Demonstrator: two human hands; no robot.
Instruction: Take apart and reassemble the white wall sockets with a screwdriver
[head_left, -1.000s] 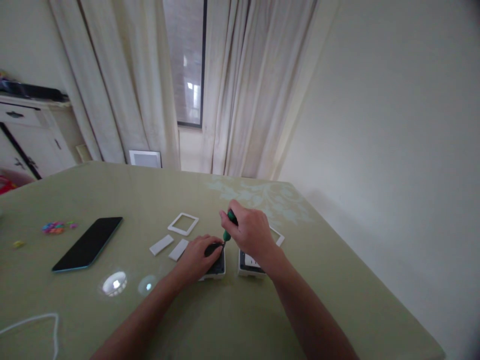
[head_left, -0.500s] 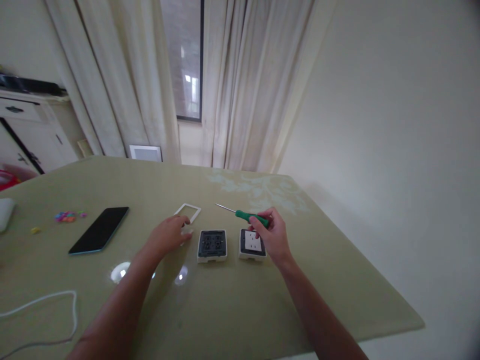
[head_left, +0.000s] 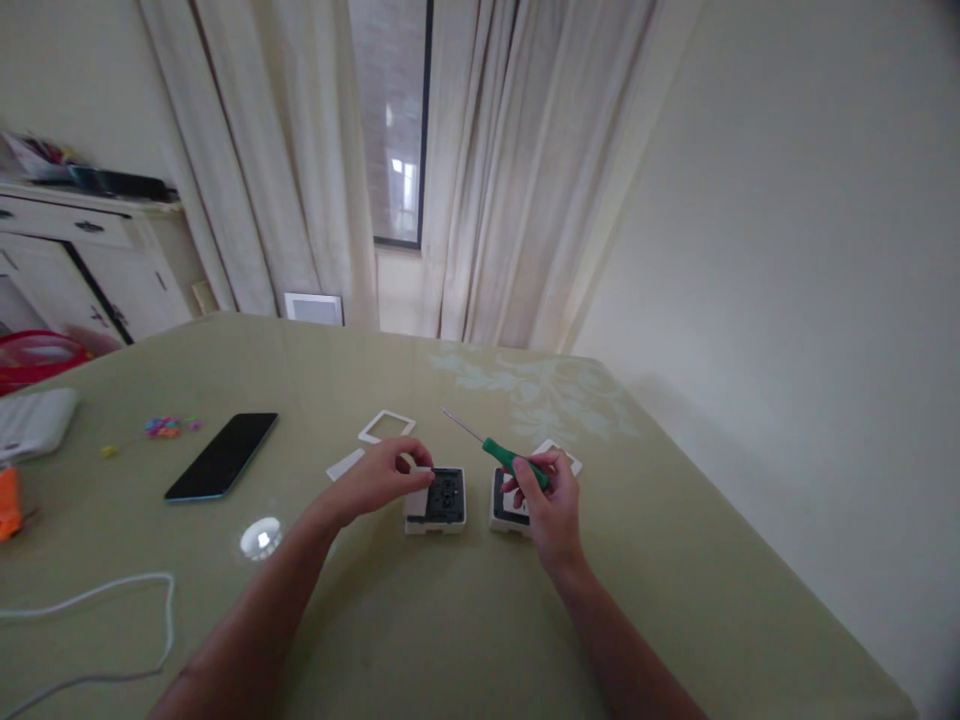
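Observation:
My left hand (head_left: 382, 478) pinches a white switch rocker (head_left: 417, 502) at the left half of a black-and-white switch base (head_left: 448, 492); whether it is seated or only held there, I cannot tell. The right half of that base shows its dark inside. In my right hand (head_left: 553, 495) is a screwdriver (head_left: 504, 453) with a green handle, its thin metal shaft pointing up and left, away from the table's front. Below that hand stands a wall socket (head_left: 510, 500) with a white face and dark surround, partly covered by my fingers.
Behind the left hand lie a white frame (head_left: 386, 427) and a white flat piece (head_left: 345, 465). Another white frame (head_left: 576, 463) is behind the right hand. Further left are a tablet (head_left: 223, 457), small colourful bits (head_left: 163, 427), a clear round object (head_left: 261, 538) and a white cable (head_left: 169, 620).
My left hand has moved right from beside the white frame to the switch base, bringing a white rocker. The right hand keeps the screwdriver over the socket. The view has shifted slightly left.

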